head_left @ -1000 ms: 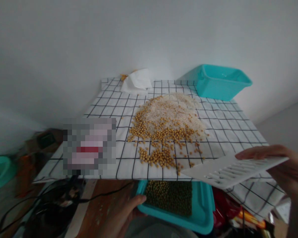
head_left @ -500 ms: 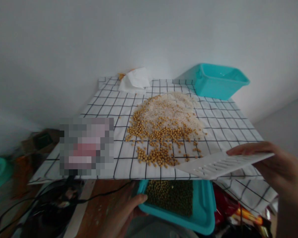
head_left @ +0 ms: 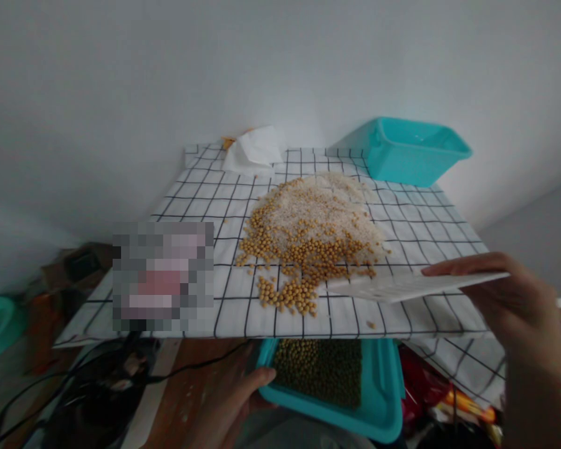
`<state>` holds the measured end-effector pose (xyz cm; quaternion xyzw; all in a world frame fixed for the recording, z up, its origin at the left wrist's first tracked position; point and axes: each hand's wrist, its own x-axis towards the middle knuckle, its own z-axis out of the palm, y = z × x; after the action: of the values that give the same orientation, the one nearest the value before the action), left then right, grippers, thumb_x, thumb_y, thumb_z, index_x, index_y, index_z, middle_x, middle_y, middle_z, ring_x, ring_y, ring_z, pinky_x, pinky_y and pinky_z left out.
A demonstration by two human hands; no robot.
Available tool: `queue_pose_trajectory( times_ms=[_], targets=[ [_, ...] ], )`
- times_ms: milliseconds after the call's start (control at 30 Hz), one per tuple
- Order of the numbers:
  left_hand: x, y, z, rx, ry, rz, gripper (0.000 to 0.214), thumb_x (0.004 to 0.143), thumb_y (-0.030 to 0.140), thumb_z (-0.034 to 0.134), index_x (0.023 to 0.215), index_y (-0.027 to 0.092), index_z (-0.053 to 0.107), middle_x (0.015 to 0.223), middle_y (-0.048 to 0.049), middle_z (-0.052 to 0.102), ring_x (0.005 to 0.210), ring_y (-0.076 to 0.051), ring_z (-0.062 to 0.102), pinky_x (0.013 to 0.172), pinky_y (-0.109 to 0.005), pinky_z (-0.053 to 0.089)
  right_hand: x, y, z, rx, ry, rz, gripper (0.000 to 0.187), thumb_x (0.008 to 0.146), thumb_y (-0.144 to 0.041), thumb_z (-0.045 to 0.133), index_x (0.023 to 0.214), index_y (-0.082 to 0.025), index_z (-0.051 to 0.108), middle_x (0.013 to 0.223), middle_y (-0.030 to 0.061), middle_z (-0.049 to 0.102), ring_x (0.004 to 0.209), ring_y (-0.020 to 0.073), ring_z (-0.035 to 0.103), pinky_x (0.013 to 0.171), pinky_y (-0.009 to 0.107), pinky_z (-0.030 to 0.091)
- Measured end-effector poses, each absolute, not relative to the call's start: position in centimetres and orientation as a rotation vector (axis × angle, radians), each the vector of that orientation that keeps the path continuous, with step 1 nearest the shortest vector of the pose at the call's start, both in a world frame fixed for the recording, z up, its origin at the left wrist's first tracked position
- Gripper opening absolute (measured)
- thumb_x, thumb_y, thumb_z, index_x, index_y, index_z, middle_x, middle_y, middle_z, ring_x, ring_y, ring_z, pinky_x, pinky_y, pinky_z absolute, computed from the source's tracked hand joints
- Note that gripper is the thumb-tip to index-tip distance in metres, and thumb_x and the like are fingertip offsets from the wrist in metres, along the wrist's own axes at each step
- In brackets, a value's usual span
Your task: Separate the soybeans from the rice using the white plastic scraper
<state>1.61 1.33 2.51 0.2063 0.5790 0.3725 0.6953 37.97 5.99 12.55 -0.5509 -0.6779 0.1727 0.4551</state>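
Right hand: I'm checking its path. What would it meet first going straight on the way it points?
With its white slotted plate leading, the right hand would probably meet the yellow beans first, though its height above the checked cloth is unclear.

Checked tablecloth (head_left: 430,237), pale grains (head_left: 303,209), yellow beans (head_left: 287,294), turquoise bin (head_left: 402,165), white sheet (head_left: 257,151), pixelated item (head_left: 163,274)
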Motion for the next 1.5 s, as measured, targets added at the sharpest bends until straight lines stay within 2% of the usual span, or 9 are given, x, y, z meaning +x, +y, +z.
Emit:
queue_pose_trajectory(
  times_ms=[200,300,433,600,733,933,1133,1400,1500],
  targets=[
    [1.5,1.3,1.9,0.494,1.309,0.815,0.041,0.066,0.028,0.080,0.106,0.025,0.073,0.090,-0.0018,0.077,0.082,-0.025,0.070,0.056,-0.029,0.057,39.6,4.7,12.3,-1.278,-1.784,0.522,0.008,0.091,-0.036,0.059,0.094,-0.034,0.065,0.093,0.0008,0.077,0.089,0.0262,0.074,0.069,0.039,0.061],
    [1.7,1.4,2.0,0.488,1.323,0.816,0.037,0.066,0.029,0.078,0.102,0.025,0.074,0.085,-0.0018,0.075,0.076,-0.026,0.070,0.054,-0.031,0.057,38.8,4.9,11.9,-1.286,-1.805,0.464,0.007,0.091,-0.034,0.059,0.096,-0.032,0.064,0.094,0.0009,0.078,0.090,0.0249,0.074,0.072,0.038,0.060],
    [1.9,1.3,2.2,0.469,1.331,0.823,0.038,0.067,0.028,0.079,0.104,0.024,0.074,0.089,-0.0038,0.078,0.075,-0.026,0.070,0.053,-0.030,0.056,36.0,6.1,11.8,-1.408,-1.742,0.261,0.007,0.089,-0.024,0.062,0.094,-0.029,0.063,0.091,0.0001,0.078,0.090,0.0225,0.074,0.078,0.037,0.057],
    [1.5,0.9,1.8,0.435,1.288,0.835,0.036,0.067,0.025,0.080,0.103,0.025,0.074,0.093,-0.0028,0.079,0.081,-0.026,0.070,0.060,-0.032,0.058,33.9,6.9,11.9,-1.405,-1.635,0.317,0.009,0.087,-0.022,0.065,0.093,-0.028,0.065,0.093,0.0000,0.077,0.092,0.0206,0.073,0.082,0.037,0.056],
    [1.3,0.8,1.7,0.445,1.329,0.834,0.044,0.065,0.028,0.081,0.109,0.025,0.073,0.091,-0.0035,0.080,0.078,-0.026,0.070,0.052,-0.028,0.053,35.1,6.7,11.9,-1.387,-1.380,0.301,0.010,0.081,-0.025,0.073,0.088,-0.026,0.066,0.086,-0.0005,0.073,0.084,0.0193,0.071,0.075,0.034,0.056],
    [1.7,1.1,2.3,0.486,1.345,0.816,0.049,0.066,0.030,0.079,0.115,0.030,0.073,0.095,-0.0038,0.078,0.084,-0.028,0.068,0.060,-0.032,0.057,36.8,6.6,11.0,-1.400,-1.222,0.196,0.017,0.075,-0.026,0.079,0.088,-0.025,0.068,0.076,-0.0035,0.066,0.070,0.0126,0.061,0.065,0.026,0.050],
    [1.6,1.1,1.9,0.482,1.326,0.828,0.038,0.065,0.031,0.080,0.102,0.026,0.074,0.085,-0.0032,0.076,0.079,-0.028,0.068,0.057,-0.032,0.055,36.2,6.6,11.2,-1.477,-1.314,0.262,0.016,0.077,-0.027,0.077,0.089,-0.026,0.067,0.081,-0.0032,0.068,0.076,0.0142,0.065,0.071,0.028,0.053],
    [1.8,1.0,2.2,0.459,1.304,0.831,0.034,0.067,0.026,0.078,0.101,0.028,0.074,0.089,-0.0015,0.078,0.080,-0.027,0.069,0.059,-0.032,0.057,34.5,5.3,12.6,-1.410,-1.439,0.402,0.006,0.083,-0.028,0.070,0.089,-0.028,0.068,0.088,0.0004,0.077,0.088,0.0229,0.072,0.081,0.037,0.056],
    [2.1,1.1,2.5,0.457,1.306,0.837,0.034,0.069,0.025,0.077,0.103,0.026,0.074,0.088,-0.0011,0.078,0.075,-0.024,0.068,0.056,-0.029,0.056,34.4,5.0,13.1,-1.417,-1.391,0.362,0.006,0.081,-0.026,0.071,0.086,-0.028,0.069,0.085,0.0008,0.077,0.086,0.0229,0.072,0.079,0.036,0.055]
  ],
)
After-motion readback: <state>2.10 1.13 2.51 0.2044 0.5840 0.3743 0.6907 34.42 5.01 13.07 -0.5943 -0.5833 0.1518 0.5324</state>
